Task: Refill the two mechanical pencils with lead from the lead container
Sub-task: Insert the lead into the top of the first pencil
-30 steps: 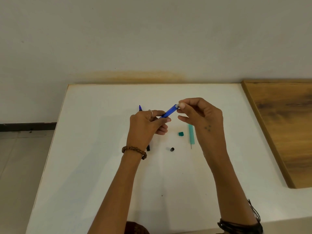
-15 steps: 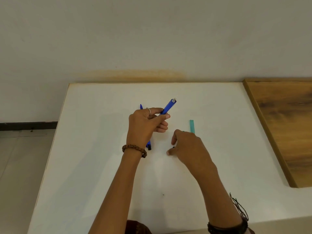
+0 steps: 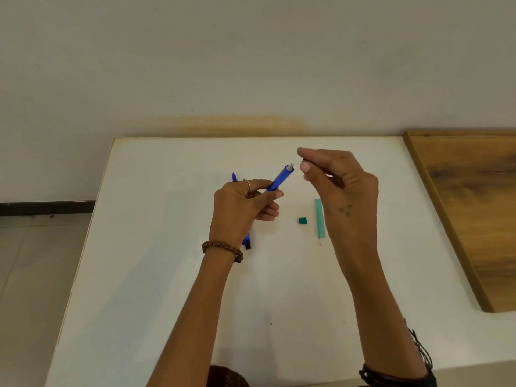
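A blue mechanical pencil (image 3: 279, 178) is held in the left hand (image 3: 243, 208), tilted up and to the right, with its open top end and a small white eraser showing at the tip. The left hand's fingers are closed around the pencil's lower barrel. The right hand (image 3: 339, 191) is raised just right of the pencil's top end, its thumb and forefinger pinched together on something small and dark (image 3: 304, 161); what it is cannot be told. Half a second ago this right hand was lowered to the bench, below and right of the left hand; it has since been lifted, while the pencil has been kept at nearly the same tilt.

A second blue pencil (image 3: 246, 243) lies on the white bench (image 3: 156, 275) mostly hidden behind the left hand, with its pointed end seen above the knuckles and its dark end below the wrist. Between the two hands a small teal cap (image 3: 302, 220) rests on the bench. Just right of it lies the pale teal lead container (image 3: 319, 218), partly covered by the right hand, with a thin dark lead (image 3: 319, 242) sticking out of its near end.

A beaded bracelet (image 3: 223, 248) is worn on the left wrist and a ring on a left finger. A wooden board (image 3: 474, 208) lies to the right of the right hand. No writing can be read.
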